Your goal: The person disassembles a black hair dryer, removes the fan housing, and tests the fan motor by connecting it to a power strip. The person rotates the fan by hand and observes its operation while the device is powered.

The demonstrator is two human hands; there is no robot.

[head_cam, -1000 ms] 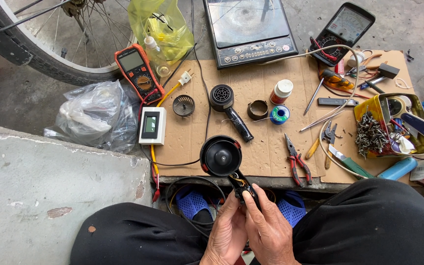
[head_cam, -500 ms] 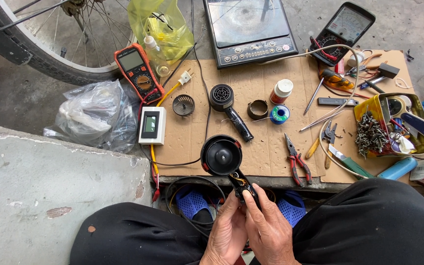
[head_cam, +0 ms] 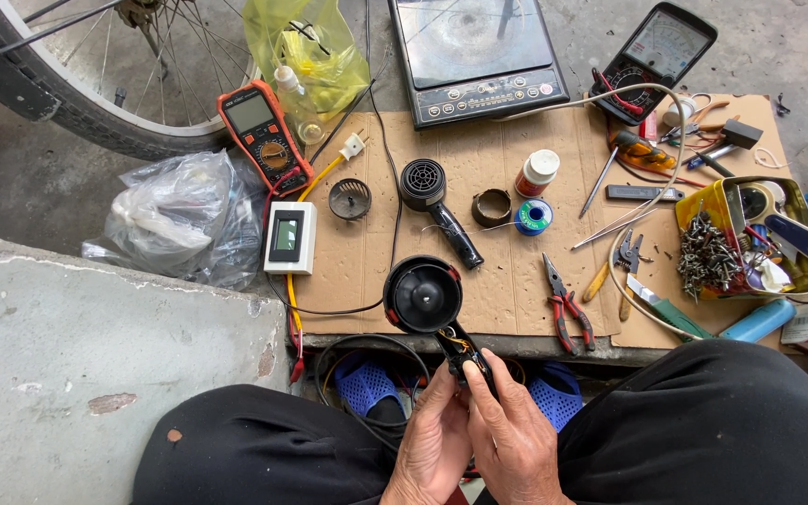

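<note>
Hands [head_cam: 474, 435] hiding dryer handle [head_cam: 465, 360], wiring unclear

Dryer shell [head_cam: 423, 295] looks like glossy black plastic, smooth all over. It sits on plain matt cardboard [head_cam: 516, 281], kinda rough. Pliers [head_cam: 565, 304] are dull metal with red rubbery grips. Screws [head_cam: 703, 257] are bare metal in a shiny yellow tin [head_cam: 694, 201]. Concrete ledge [head_cam: 95, 346] is rough and chipped.

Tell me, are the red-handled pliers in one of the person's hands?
No, the red-handled pliers lie on the cardboard; both hands hold the black hair dryer.
</note>
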